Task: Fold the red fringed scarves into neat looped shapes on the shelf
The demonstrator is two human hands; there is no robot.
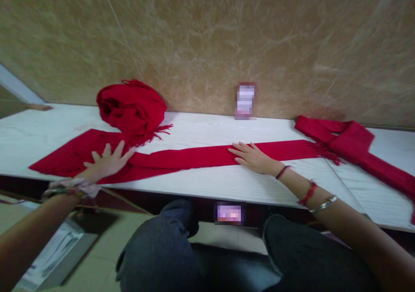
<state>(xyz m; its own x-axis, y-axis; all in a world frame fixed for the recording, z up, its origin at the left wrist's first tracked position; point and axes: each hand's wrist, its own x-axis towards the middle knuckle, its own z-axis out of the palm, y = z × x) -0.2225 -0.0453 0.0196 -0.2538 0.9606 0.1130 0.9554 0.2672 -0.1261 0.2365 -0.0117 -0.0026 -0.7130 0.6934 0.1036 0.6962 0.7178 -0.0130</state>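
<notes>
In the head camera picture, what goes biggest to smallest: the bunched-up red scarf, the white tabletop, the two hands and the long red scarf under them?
1. White tabletop
2. Long red scarf
3. Bunched-up red scarf
4. Left hand and right hand: too alike to rank

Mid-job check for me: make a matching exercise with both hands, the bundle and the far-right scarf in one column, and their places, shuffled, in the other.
1. Left hand
2. Right hand
3. Bundle
4. Far-right scarf

A. On the narrow strip of the long scarf
B. Heaped by the wall, on the left
C. At the right end of the table
D. On the long scarf's wider left part

Pairs: 1-D, 2-A, 3-B, 4-C
</notes>
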